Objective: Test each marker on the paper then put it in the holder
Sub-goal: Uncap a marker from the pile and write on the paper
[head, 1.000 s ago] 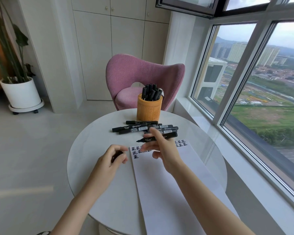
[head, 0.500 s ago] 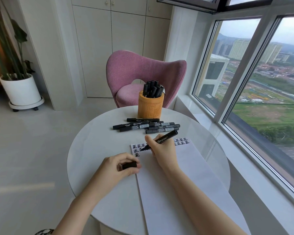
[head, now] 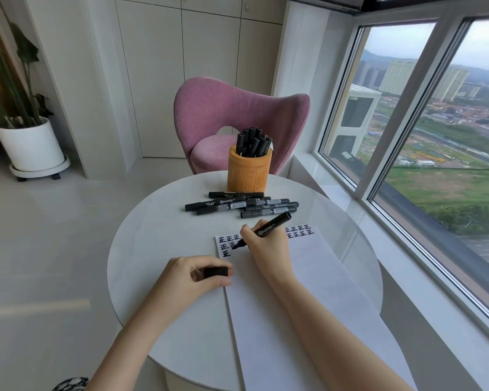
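My right hand [head: 267, 246] grips an uncapped black marker [head: 271, 224] like a pen, its tip down on the white paper [head: 288, 300] beside rows of black written characters. My left hand [head: 192, 275] pinches the marker's black cap [head: 215, 272] at the paper's left edge. Several capped black markers [head: 240, 206] lie in a loose pile on the round white table [head: 158, 249] behind the paper. Behind them stands an orange-brown cylindrical holder [head: 249, 173] with several markers upright in it.
A pink chair [head: 237, 114] sits just beyond the table's far edge. A large window [head: 435, 131] and its sill run along the right side. A potted plant in a white pot [head: 29, 145] stands on the floor at far left.
My right hand brought the uncapped marker down from above the pile onto the paper, tip on the written rows. My left hand moved right to the paper's edge with the cap.
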`<action>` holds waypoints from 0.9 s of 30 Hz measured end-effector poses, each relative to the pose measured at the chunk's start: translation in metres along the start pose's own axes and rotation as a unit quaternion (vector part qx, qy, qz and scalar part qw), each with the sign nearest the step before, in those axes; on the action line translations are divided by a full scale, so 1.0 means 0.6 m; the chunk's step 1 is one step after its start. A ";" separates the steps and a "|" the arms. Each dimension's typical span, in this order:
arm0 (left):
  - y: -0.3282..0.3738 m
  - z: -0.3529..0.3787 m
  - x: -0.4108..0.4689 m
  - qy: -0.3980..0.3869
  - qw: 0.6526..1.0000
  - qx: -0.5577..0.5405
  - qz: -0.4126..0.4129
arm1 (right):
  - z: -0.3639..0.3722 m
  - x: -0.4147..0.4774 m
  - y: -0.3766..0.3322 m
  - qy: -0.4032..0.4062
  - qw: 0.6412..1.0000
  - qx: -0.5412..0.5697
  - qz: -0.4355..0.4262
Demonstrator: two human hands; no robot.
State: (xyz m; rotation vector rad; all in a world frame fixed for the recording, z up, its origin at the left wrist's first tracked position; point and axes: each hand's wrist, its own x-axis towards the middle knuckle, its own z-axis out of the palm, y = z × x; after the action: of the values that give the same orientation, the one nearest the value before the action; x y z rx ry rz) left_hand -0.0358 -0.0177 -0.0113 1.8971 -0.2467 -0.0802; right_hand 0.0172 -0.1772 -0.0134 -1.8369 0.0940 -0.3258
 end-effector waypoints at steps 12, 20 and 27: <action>0.002 0.002 0.001 0.007 1.000 0.001 0.011 | 0.005 0.002 0.003 -0.011 1.000 -0.023 -0.008; -0.003 -0.001 0.001 0.000 1.000 -0.001 -0.001 | 0.007 -0.002 0.001 -0.003 1.000 -0.022 -0.018; -0.005 -0.001 0.001 -0.010 1.000 -0.018 -0.001 | 0.004 -0.003 0.000 0.003 1.000 -0.018 -0.019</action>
State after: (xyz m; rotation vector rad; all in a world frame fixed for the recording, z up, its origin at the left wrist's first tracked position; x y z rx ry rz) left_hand -0.0346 -0.0161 -0.0135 1.8621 -0.2544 -0.1045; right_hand 0.0162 -0.1745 -0.0141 -1.8746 0.0698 -0.3579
